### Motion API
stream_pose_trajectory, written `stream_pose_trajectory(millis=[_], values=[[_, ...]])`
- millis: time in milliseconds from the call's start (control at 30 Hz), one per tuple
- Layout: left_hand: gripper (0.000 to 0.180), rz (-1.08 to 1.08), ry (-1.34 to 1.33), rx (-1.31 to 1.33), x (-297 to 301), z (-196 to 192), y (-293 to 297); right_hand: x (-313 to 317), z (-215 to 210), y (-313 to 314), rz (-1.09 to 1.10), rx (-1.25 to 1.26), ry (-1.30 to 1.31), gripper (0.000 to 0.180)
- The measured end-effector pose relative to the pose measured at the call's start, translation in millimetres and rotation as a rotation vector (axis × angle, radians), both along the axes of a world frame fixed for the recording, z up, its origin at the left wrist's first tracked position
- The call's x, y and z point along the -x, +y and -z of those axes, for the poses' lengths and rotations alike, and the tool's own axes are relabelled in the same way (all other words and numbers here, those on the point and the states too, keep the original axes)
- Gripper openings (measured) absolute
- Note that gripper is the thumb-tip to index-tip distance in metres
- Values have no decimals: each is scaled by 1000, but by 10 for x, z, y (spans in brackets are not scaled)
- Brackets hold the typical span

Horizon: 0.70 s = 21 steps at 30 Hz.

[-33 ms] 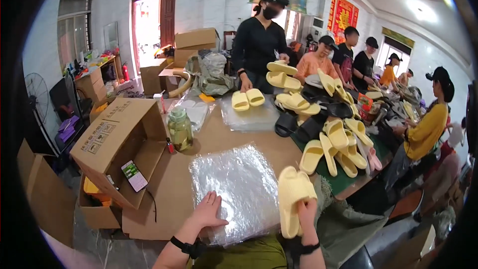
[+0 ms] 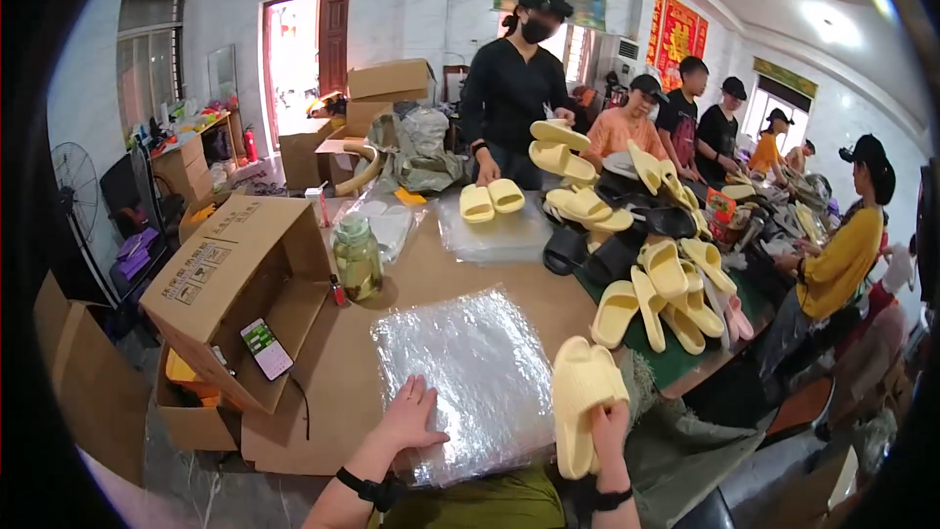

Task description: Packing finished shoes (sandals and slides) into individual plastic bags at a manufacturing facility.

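Observation:
My left hand (image 2: 409, 415) lies flat, fingers spread, on the near left corner of a stack of clear plastic bags (image 2: 470, 372) on the brown table. My right hand (image 2: 607, 429) grips a pair of pale yellow slides (image 2: 583, 400), held upright just right of the bags. Both wrists wear black bands.
An open cardboard box (image 2: 235, 284) with a phone (image 2: 265, 349) on its flap stands at left, a green-tinted jar (image 2: 358, 260) beside it. A heap of yellow and black slides (image 2: 656, 264) covers the table's right. A person in black (image 2: 514, 88) stands opposite, others along the right side.

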<state>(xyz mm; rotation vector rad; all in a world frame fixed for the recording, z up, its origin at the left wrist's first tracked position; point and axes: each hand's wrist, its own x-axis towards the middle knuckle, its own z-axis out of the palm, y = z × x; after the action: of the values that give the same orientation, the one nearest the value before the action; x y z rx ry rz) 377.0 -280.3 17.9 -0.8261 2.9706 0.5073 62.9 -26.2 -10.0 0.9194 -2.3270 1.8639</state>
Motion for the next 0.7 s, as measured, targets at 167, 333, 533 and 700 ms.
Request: stream_pose_trajectory(millis=[167,333,533,700], values=[[76,124,286,223,12,-168,308,-323,-114,525,-140,302,-218,21],[69,184,243,123,160,78,662,-532,-343,734,-96,293,-331,23],[45,124,374,-48,236,179,463,-686,-652,701,-153,35,-10,24],[38,29,532,-422,280,222,395,-990,-1055,541,-314,-116,179,37]])
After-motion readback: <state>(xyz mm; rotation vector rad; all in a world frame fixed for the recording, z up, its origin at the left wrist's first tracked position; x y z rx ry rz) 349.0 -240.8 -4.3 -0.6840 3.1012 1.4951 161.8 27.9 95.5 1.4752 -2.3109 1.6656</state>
